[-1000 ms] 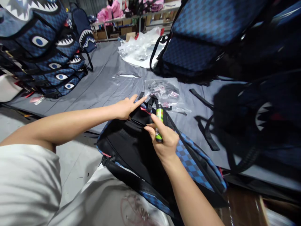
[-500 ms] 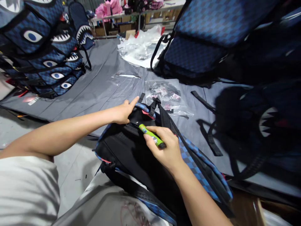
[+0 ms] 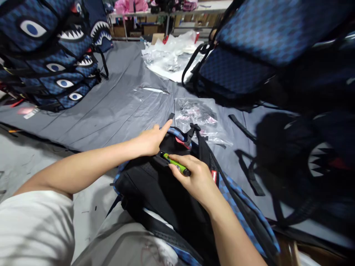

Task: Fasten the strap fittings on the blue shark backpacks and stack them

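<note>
A backpack (image 3: 149, 184) with a black back panel and blue checkered sides lies tilted before me, its back side up. My left hand (image 3: 151, 142) is closed on its top edge beside the checkered handle, one finger stretched out toward a short black strap end. In my right hand (image 3: 195, 175) is a slim green tool (image 3: 179, 167) with black ends. Its tip meets the black fabric just below my left fingers; what it touches there is hidden. A buckle and strap (image 3: 194, 129) stand at the bag's top, with a small red label (image 3: 214, 176) lower down.
A grey cloth-covered table (image 3: 119, 92) spreads ahead. Stacked shark-face backpacks (image 3: 65, 83) stand at left, more checkered backpacks (image 3: 235, 70) at right. Plastic bags (image 3: 172, 55) lie at the back, and a clear bag of small parts (image 3: 198, 114) lies just beyond my backpack.
The view has shifted slightly. The green tool has moved a little closer to my left fingers, and its thin dark front part is now mostly hidden. Both hands keep their hold.
</note>
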Demonstrator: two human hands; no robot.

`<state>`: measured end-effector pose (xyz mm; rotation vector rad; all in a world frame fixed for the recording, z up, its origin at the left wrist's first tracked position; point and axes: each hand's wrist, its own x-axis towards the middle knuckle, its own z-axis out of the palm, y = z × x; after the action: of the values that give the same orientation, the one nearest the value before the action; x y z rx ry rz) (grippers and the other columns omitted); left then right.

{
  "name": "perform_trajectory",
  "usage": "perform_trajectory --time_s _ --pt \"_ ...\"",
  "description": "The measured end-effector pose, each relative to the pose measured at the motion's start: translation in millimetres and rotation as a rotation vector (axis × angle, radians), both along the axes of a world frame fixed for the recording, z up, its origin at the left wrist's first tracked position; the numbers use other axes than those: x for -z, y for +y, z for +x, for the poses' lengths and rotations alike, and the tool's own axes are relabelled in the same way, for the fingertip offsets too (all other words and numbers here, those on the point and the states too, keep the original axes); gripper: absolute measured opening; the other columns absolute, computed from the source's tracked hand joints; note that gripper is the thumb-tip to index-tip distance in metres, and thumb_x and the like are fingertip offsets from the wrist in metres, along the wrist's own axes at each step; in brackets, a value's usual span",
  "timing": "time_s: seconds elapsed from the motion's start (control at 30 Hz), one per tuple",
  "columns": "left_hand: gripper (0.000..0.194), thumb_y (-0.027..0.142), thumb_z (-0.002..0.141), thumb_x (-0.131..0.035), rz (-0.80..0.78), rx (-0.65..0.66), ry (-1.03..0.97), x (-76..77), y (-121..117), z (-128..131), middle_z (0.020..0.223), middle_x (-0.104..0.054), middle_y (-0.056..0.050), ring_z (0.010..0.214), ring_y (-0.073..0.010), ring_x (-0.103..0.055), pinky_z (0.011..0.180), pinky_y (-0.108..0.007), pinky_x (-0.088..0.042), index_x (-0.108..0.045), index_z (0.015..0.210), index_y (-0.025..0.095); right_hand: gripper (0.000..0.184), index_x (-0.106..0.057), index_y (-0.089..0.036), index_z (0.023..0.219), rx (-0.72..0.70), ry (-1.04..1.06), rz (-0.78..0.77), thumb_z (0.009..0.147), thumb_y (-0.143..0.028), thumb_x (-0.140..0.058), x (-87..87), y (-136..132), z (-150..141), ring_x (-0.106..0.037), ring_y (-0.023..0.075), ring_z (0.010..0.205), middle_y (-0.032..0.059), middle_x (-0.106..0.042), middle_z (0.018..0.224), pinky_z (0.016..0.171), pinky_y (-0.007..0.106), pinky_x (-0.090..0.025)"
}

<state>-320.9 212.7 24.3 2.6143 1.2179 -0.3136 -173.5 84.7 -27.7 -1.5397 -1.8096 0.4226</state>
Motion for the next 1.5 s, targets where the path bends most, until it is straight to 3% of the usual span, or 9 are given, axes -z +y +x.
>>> perform_trajectory --time_s 0.23,1.5 --pt "0.104 0.017 0.081 -0.067 0.004 0.032 -0.007 5.3 5.9 2.3 0.132 -0.052 -0.019 0.101 -0.0279 -0.067 0.077 -0.032 -0.051 0.003 0.158 0.021 0.021 -0.074 -0.022 0.107 0.039 -0.010 0.028 0.089 -0.024 -0.063 3.9 -0.3 -5.5 -0.072 0.0213 0.083 0.0060 -0.078 0.097 0.078 0.035 -0.056" --pt "0.102 0.016 0.081 -0.065 -0.012 0.020 -0.024 7.8 7.3 2.5 0.133 -0.051 -0.019 0.102 -0.0291 -0.067 0.076 -0.033 -0.051 0.002 0.158 0.023 0.022 -0.074 -0.023 0.108 0.095 0.009 -0.021 0.090 -0.024 -0.061 3.1 -1.4 -13.4 -0.073 0.0215 0.083 0.0055 -0.078 0.098 0.080 0.035 -0.055"
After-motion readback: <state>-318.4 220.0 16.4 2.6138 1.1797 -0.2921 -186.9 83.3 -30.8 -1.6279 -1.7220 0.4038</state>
